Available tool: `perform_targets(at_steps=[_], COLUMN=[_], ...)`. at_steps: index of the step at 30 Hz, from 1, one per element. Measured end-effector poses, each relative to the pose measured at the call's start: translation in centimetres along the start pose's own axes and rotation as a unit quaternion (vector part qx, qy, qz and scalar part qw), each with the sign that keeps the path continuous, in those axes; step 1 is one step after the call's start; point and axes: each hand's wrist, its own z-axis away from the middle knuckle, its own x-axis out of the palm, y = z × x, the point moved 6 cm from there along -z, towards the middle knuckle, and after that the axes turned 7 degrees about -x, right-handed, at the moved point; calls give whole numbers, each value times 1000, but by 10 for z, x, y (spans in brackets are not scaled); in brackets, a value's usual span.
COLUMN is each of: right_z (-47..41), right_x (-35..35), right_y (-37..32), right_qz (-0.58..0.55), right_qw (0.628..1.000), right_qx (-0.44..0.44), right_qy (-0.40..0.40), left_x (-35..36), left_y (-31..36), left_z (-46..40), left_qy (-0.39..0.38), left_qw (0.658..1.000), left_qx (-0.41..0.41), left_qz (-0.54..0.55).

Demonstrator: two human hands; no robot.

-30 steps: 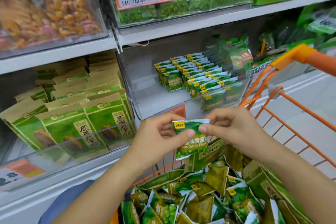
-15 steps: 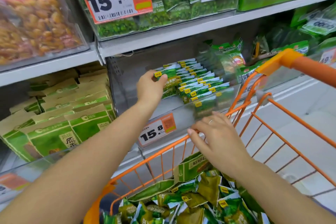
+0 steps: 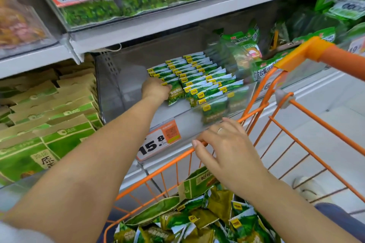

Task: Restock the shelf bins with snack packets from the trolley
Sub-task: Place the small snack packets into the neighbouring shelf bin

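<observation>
The left hand (image 3: pixel 156 89) is reaching into the clear shelf bin (image 3: pixel 118 92), fingers curled round a green snack packet (image 3: pixel 175 94) at the front of the left row — the packet is standing upright against the rows of matching packets (image 3: pixel 197 77) already in the bin. The right hand (image 3: pixel 225 150) is resting on the front rim of the orange trolley (image 3: pixel 169 163), fingers loosely bent over the wire and gripping no packet; a ring is showing on one finger. More green packets (image 3: pixel 187 221) are lying heaped in the trolley basket below that hand. A price tag reading 15.8 (image 3: pixel 158 142) is hanging on the bin's front edge. Left of the bin, brown-and-green cartons (image 3: pixel 49 120) are sitting stacked in the neighbouring bin — text partly cut off.
</observation>
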Motion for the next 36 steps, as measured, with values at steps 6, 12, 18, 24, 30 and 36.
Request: perform_targets(at_steps=[6,12,18,24,30,36], right_z=[-2,-6,14,52,36,4], right_x=[-6,-31,15,61,47,-12], right_y=[-2,-16,-40,-66,-70,-35], right_qz=[-11,-183,-57,7,-35,-460], right_qw=[999,982,936,870,898,822], right_qx=[-28,-38,-49,-112,-100,224], right_qy=[16,41,-343,-479,-427,-250], left_x=[2,-52,-53,-74,-81,-83], left_y=[12,54,-1,-25,-30,-25], left_z=[18,111,263,275,263,279], left_qy=[11,12,-181,-1,16,-12], left_qw=[997,984,922,905,923,897], left_qx=[21,149,339,422,379,438], left_qz=[-75,101,51,49,63,58])
